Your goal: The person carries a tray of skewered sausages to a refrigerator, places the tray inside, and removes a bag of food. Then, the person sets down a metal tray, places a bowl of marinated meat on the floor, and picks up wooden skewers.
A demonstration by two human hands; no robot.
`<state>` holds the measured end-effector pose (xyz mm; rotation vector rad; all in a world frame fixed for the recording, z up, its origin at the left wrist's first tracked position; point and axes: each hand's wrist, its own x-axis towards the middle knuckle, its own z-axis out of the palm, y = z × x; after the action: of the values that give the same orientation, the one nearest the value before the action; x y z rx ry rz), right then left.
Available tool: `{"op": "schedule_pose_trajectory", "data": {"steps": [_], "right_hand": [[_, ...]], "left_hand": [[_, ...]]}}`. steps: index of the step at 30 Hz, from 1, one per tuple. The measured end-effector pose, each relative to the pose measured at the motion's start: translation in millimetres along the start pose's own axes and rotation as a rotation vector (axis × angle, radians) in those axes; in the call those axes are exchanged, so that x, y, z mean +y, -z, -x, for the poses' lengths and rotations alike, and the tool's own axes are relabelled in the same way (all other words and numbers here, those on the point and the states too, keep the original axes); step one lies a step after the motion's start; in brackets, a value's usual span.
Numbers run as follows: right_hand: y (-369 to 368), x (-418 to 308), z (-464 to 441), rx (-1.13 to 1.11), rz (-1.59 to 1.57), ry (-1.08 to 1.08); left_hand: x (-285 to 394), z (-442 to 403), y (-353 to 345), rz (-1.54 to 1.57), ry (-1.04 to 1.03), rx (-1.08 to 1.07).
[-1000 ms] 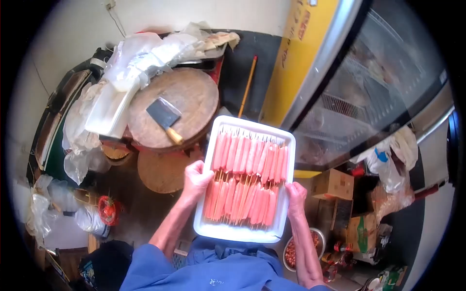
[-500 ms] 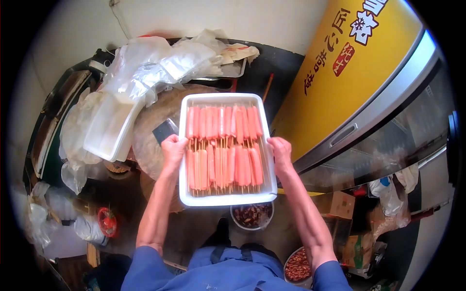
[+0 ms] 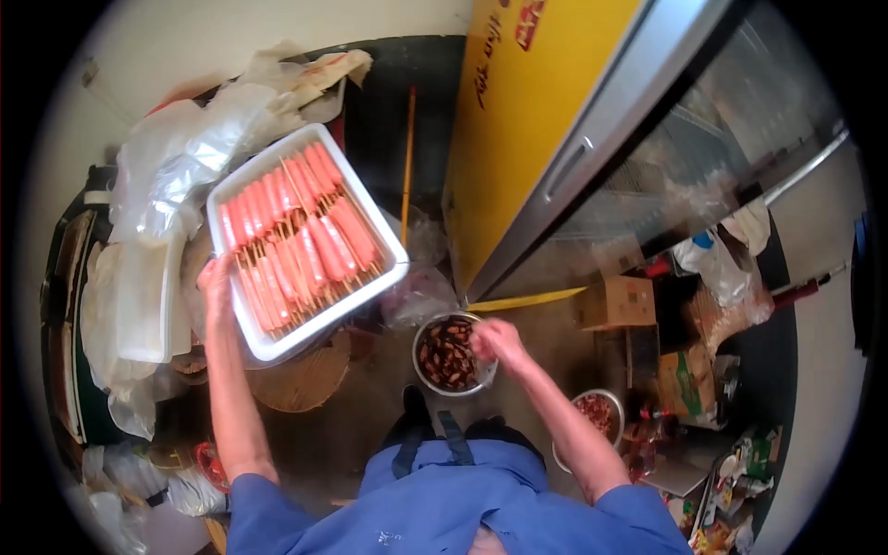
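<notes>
Two rows of pink sausages on sticks (image 3: 259, 205) lie in a white tray (image 3: 338, 313), turned at an angle left of centre. The left hand's (image 3: 215, 277) grip is clamped on the tray's left edge. The right hand (image 3: 498, 340), well apart from the tray, appears over the right rim of a bowl (image 3: 453, 392) of dark pieces (image 3: 447, 356); whether its grip is apart or together, I cannot tell. A white tub (image 3: 172, 305) is left of the tray, and a yellow cabinet (image 3: 527, 120) stands far right.

Before me, a pale wall (image 3: 185, 55) with dark lower band (image 3: 398, 69); at right, a yellow-sided cabinet (image 3: 546, 102); dim floor (image 3: 555, 326), possibly concrete.
</notes>
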<state>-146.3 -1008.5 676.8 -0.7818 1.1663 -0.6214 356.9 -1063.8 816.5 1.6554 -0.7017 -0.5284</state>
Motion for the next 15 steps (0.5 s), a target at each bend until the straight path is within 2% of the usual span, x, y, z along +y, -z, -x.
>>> {"op": "schedule_pose_trajectory", "data": {"steps": [2,4,6,7,9,12,13,14,15], "right_hand": [[44,82,22,0.106,-0.043,-0.217],[69,132,58,0.371,-0.167,-0.429],[97,183,93,0.455,-0.275,-0.488],[108,205,106,0.538,-0.368,-0.507],[123,247,126,0.545,-0.388,-0.549],[135,274,146,0.534,-0.404,-0.575],[138,278,148,0.494,-0.285,-0.534],[141,280,152,0.457,-0.167,-0.493],[143,275,155,0.433,-0.126,-0.46]], "left_hand": [[19,7,9,-0.217,-0.007,-0.072],[42,17,23,-0.567,-0.061,0.021],[67,53,25,-0.717,-0.509,0.319],[80,78,19,-0.734,-0.508,0.305],[96,140,-6,-0.234,-0.654,0.26],[68,215,-46,-0.242,-0.66,-0.04],[50,238,-60,-0.334,-0.578,-0.072],[26,255,-74,-0.212,-0.459,-0.21],[17,281,-95,-0.222,-0.456,-0.259]]}}
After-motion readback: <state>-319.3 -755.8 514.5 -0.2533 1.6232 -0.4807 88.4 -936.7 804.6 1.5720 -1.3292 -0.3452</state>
